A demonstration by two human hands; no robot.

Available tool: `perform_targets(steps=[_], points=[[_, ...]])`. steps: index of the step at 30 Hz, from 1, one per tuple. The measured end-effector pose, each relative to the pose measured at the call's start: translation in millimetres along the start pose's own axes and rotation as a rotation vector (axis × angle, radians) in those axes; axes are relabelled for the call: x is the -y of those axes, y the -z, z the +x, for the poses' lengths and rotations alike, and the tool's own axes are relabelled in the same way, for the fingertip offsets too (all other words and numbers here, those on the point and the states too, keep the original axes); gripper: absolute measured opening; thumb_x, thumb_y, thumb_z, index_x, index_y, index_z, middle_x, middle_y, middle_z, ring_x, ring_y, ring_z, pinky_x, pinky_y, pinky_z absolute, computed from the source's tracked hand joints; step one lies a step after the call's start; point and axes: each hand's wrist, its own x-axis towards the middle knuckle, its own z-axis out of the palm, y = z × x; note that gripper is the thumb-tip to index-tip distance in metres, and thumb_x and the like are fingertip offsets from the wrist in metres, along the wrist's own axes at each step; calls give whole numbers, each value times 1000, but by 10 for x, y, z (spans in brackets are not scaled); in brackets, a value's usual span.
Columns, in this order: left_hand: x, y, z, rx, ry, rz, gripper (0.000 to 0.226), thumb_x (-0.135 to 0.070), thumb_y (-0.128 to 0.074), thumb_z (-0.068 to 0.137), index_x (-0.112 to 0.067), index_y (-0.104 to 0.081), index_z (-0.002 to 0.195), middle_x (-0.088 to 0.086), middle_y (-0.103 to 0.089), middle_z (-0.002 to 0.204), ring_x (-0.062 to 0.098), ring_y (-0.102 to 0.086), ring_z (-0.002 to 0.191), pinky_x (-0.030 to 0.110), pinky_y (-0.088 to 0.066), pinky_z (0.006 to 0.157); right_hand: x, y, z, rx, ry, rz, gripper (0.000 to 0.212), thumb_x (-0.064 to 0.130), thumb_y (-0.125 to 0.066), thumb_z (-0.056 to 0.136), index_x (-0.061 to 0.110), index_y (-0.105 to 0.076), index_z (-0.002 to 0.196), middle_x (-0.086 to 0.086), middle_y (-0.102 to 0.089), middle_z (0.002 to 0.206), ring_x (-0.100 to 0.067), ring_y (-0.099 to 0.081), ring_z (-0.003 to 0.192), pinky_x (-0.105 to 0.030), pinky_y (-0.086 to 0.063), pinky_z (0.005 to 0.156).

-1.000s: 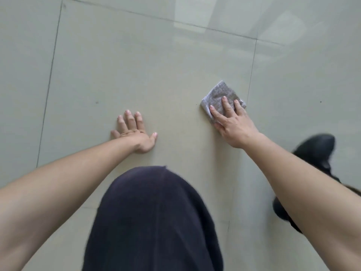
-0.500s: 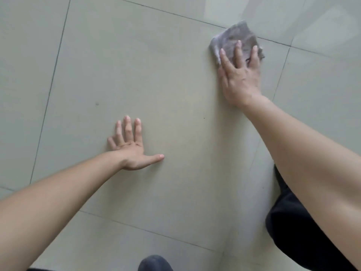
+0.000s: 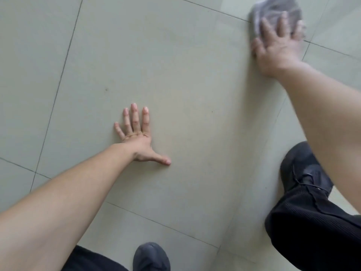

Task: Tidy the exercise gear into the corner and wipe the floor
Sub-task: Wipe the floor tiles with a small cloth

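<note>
Pose: left hand (image 3: 136, 137) flat on the tiled floor (image 3: 175, 65), palm down, fingers straight, thumb splayed right; released, holding nothing. Thin tan band (image 3: 134, 134) crosses its knuckles. Right arm stretched to the far right; right hand (image 3: 277, 47) presses a grey cloth (image 3: 273, 8) onto the floor with spread, straight fingers, not curled round it. Cloth lies far right beside a grout-line crossing, its far edge cut by the frame. Hand and cloth are motion-blurred; weave and folds unreadable. Floor: large pale grey-green glossy tiles, thin dark grout lines. Dark laced shoe (image 3: 304, 169) at right under a ribbed black trouser leg (image 3: 312, 222); second shoe toe (image 3: 151, 257) at the near edge, cut off.
</note>
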Motion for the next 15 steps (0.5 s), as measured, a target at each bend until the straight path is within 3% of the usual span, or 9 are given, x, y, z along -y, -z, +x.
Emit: perform_targets(steps=[2, 5, 9, 12, 14, 15], points=[[11, -14, 11, -17, -1, -15, 155, -100, -50, 41, -24, 57, 123, 9, 66, 126, 35, 55, 124, 65, 23, 105, -82, 16, 40, 15, -180, 79, 72, 61, 0, 89, 38, -1, 157, -8, 2, 167, -40, 3, 152, -58, -1, 121], [-6, -47, 28, -65, -13, -79, 116, -93, -27, 71, -28, 49, 130, 5, 59, 135, 31, 50, 131, 63, 20, 110, 538, 65, -406, -7, -140, 202, 63, 55, -10, 97, 38, -9, 157, -10, 2, 167, -46, 3, 150, -54, 1, 122], [-19, -111, 86, -149, -2, -103, 88, -73, -17, 91, -25, 32, 147, 6, 47, 149, 28, 41, 138, 61, 18, 112, 1424, -197, -1377, -39, 198, 287, 52, 45, -35, 102, 37, -33, 153, -12, -12, 166, -50, -3, 148, -53, -5, 121], [-3, -153, 119, -190, 4, -114, 80, -66, -14, 95, -25, 28, 149, 3, 45, 151, 27, 39, 140, 59, 18, 113, 1334, -424, -1703, -56, 545, 199, 48, 49, -43, 99, 36, -48, 145, -11, -32, 160, -46, -25, 144, -50, -20, 116], [37, -179, 132, -253, -11, -130, 75, -62, -15, 97, -26, 22, 152, 2, 38, 155, 26, 34, 143, 59, 14, 114, 992, -434, -1630, -74, 572, 148, 50, 55, -43, 98, 39, -47, 145, -7, -34, 160, -42, -31, 142, -46, -23, 113], [70, -203, 136, -318, -26, -134, 72, -59, -18, 99, -27, 16, 154, 2, 31, 159, 25, 28, 146, 59, 9, 115, 816, -403, -1549, -78, 484, 144, 52, 59, -41, 98, 41, -43, 147, -6, -30, 161, -41, -29, 143, -45, -21, 113]])
